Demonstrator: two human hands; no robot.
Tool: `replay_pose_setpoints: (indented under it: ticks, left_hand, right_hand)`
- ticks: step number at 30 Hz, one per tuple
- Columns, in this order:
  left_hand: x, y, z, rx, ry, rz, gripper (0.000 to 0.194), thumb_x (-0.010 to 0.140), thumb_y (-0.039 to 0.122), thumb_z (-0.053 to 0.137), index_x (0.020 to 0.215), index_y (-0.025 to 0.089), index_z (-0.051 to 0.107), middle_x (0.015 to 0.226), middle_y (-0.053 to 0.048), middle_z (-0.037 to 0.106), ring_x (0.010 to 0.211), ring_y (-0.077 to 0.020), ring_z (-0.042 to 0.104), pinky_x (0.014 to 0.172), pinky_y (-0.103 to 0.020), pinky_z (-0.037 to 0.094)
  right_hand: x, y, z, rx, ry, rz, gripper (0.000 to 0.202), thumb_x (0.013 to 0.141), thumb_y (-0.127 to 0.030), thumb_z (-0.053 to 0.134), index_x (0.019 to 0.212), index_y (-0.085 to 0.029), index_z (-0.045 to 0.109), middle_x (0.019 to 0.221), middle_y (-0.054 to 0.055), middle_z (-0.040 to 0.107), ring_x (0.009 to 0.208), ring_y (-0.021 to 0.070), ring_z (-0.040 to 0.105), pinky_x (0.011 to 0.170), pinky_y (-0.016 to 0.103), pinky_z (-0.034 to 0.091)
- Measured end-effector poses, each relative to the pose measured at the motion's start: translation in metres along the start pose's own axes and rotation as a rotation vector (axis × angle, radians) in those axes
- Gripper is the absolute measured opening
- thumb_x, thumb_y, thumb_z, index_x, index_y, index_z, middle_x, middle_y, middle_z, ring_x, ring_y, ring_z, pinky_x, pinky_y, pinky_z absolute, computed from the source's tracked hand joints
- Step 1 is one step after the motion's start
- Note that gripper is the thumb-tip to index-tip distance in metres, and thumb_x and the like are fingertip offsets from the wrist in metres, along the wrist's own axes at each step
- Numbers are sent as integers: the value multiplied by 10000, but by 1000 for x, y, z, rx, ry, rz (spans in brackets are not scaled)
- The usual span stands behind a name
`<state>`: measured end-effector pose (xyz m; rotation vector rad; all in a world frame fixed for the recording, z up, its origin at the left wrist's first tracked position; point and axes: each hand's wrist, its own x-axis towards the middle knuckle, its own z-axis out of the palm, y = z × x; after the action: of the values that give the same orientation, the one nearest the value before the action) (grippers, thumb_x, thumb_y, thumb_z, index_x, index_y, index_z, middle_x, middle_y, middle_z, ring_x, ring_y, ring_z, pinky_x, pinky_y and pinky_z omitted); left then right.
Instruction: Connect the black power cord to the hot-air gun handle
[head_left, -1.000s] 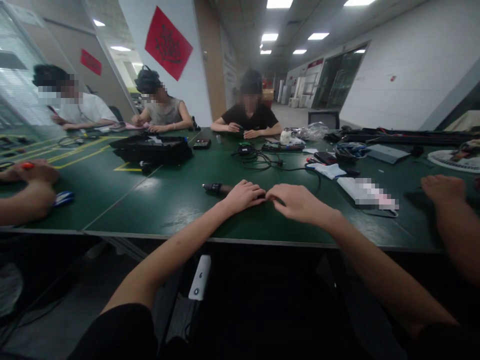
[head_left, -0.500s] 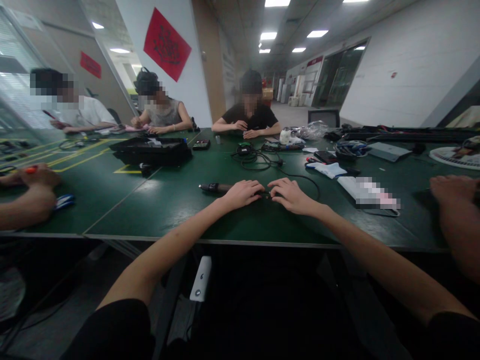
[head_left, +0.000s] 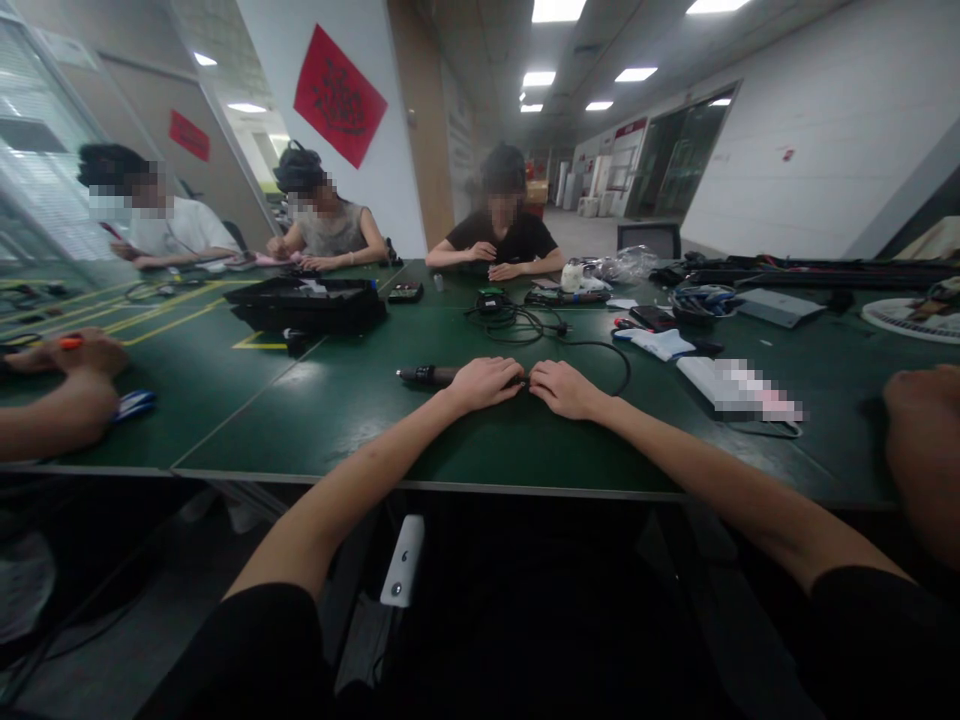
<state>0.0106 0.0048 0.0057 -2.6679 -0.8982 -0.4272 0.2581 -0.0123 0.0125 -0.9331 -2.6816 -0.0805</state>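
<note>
A dark electric screwdriver [head_left: 426, 374] lies along the green table with its tip pointing left. My left hand [head_left: 487, 383] is closed over its rear part, palm down. Close against the left fingertips, my right hand [head_left: 564, 388] has its fingers curled at the tool's tail end, on what looks like the cable's end. The black cable [head_left: 611, 350] curves out behind my right hand toward a loose coil with a plug. My fingers hide the joint between tool and cable.
Ahead sits a coiled black cord [head_left: 491, 305]. A black tray [head_left: 307, 305] stands to the left; blue-white gloves [head_left: 660, 343] and a white box [head_left: 697, 380] lie to the right. Co-workers' arms rest at both sides, and several people sit across the table [head_left: 300, 430].
My right hand has moved slightly left, closing the gap to my left hand, and its fingers have drawn together. The screwdriver stays in place under my left hand.
</note>
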Motion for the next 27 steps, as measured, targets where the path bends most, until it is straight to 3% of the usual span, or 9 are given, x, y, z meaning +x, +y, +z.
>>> replay_pose_setpoints:
  ticks: [9,14,18,27]
  left_hand:
    - [-11,11,-6,-3,-5,-12,277,1079,407,428,1213,231,596,1149,-68,682,1056,-212,657,886,-349,464]
    - [-13,18,-8,-25,11,23,247,1071,370,444,1195,225,600,1160,-69,680,1054,-215,652,883,-360,456]
    - [-11,19,-6,-79,39,14,206,1060,346,481,1183,229,597,1142,-59,694,1042,-212,659,877,-359,458]
    - [-12,17,-2,-134,68,-9,164,1035,330,531,1150,231,593,1093,-42,699,1014,-215,667,873,-356,484]
  right_hand:
    - [-6,-5,4,44,46,-12,257,1059,-305,488,923,-171,660,1192,122,638,1041,237,562,947,360,419]
    - [-8,-9,8,15,76,13,209,1050,-307,525,924,-196,649,1094,100,661,990,242,578,899,364,428]
    - [-8,-8,8,25,104,31,135,1039,-291,554,964,-209,629,989,81,666,935,242,588,859,358,432]
    - [-7,-9,10,19,125,54,127,1024,-280,582,917,-213,594,953,73,655,907,234,573,815,342,415]
